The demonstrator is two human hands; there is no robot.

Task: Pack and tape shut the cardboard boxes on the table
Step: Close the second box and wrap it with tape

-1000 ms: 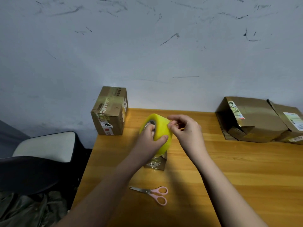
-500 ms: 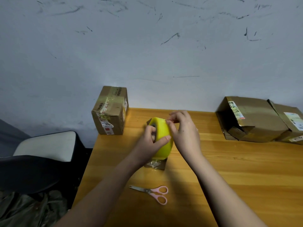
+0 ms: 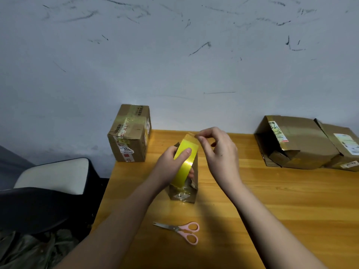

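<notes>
Item: tape roll (image 3: 184,164), yellow, held on edge by the left hand (image 3: 171,166), thumb across its outer band, remaining fingers curled behind or through the core. Position: directly above a small cardboard box (image 3: 184,193) that stands a little in from the tabletop's (image 3: 272,200) left edge, toward the far side; whether roll and box touch cannot be told.

Item: right hand (image 3: 217,152), just right of the roll, thumb and forefinger pinched on the free tape end (image 3: 191,137) at the roll's top, other fingers loosely curled.

Key relation: the free end lies up and left of the right hand; the roll's band runs from there down toward the viewer along the small box's long axis. Judged next move: draw the tape out over the box, the left hand steadying the roll.

Item: scissors (image 3: 180,230), pink-handled, near edge, nearer the left hand.

Item: taped box (image 3: 130,133), far left corner. Two larger boxes (image 3: 295,140), far right edge, one open-ended.
</notes>
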